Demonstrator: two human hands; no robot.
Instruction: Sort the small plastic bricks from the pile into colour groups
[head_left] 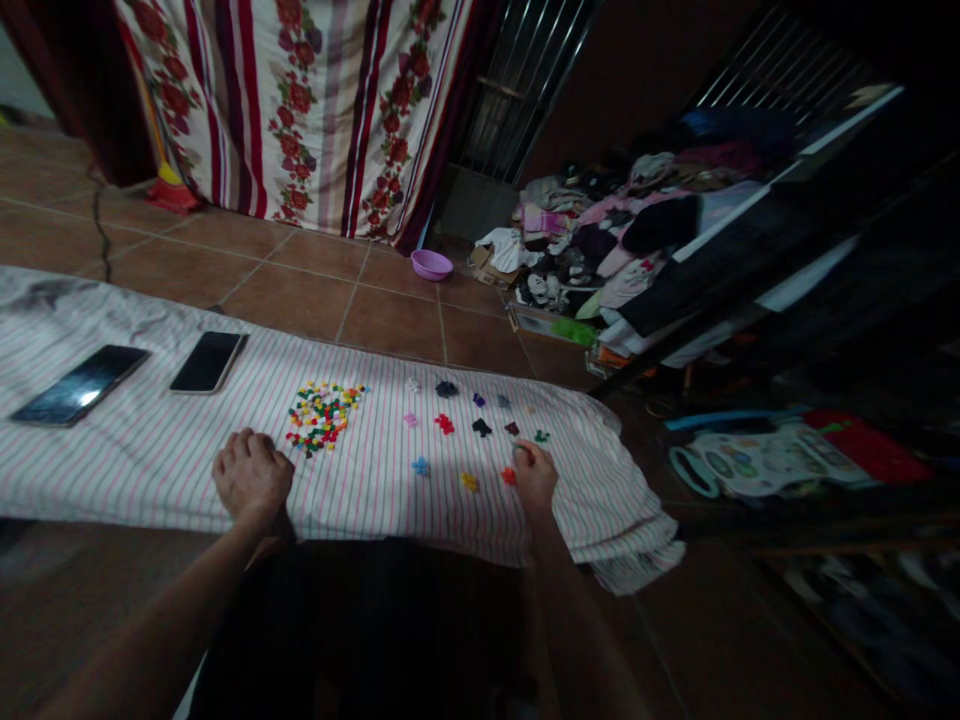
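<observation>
My right hand [536, 475] is closed in a pinch over the cloth, beside a small orange pile [509, 476] and just below a dark red one [511, 429]. Whatever sits between its fingertips is too small to make out. Curled fingers make my left hand [253, 472] a loose fist on the striped cloth [172, 480]; its inside is hidden. Just right of it lies a mixed heap of small bead-like pieces [324, 415] in many colours. Several single-colour piles spread further right, among them red [445, 425], black [481, 428], light blue [420, 467], yellow [469, 482] and green [541, 437].
Two phones, one larger [79, 387] and one smaller [208, 362], lie on the cloth at left. Beyond it, a purple basin [432, 265] stands on the tiled floor before a floral curtain [300, 110]. A clothes heap [600, 230] fills the back right.
</observation>
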